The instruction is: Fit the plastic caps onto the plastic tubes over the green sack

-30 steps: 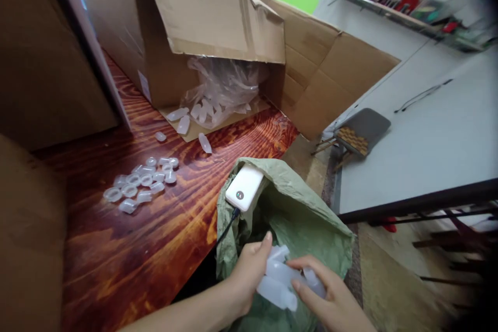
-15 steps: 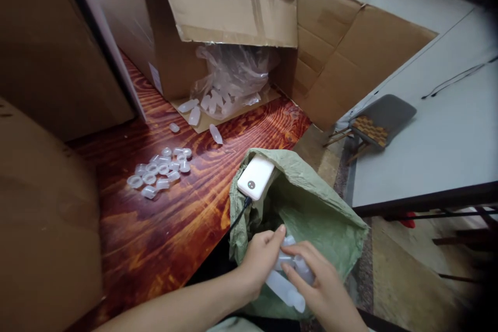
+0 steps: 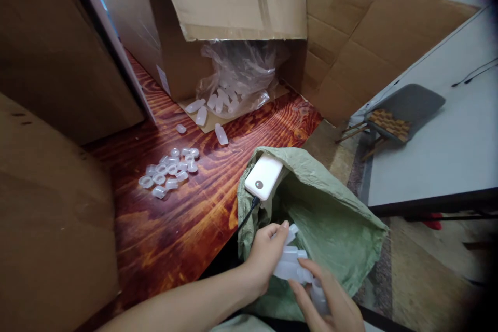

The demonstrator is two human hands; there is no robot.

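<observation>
Several translucent white plastic bottles (image 3: 287, 271) lie across my left hand (image 3: 266, 254), whose fingers are closed round them. Over the mouth of a green woven sack (image 3: 342, 228), my right hand (image 3: 330, 293) has its thumb and forefinger at the necked ends of these bottles. Another translucent piece (image 3: 318, 295), perhaps a bottle too, sits inside my right hand, partly covered by the fingers. A white power bank (image 3: 264, 176) with a black cable rests at the sack's upper left rim. What lies deep in the sack is hidden.
Translucent caps (image 3: 171, 168) are heaped on the red wood-grain table (image 3: 155, 233). Beyond them, an open cardboard box (image 3: 241, 5) holds a clear plastic bag (image 3: 245, 67) spilling more bottles. Another carton (image 3: 54, 218) stands at left. A grey folding chair (image 3: 412, 109) leans against the wall.
My right hand has shifted down and right along the bottles, its fingers now at their necked ends. The bottles lie more level in my left hand. The view has swung slightly left.
</observation>
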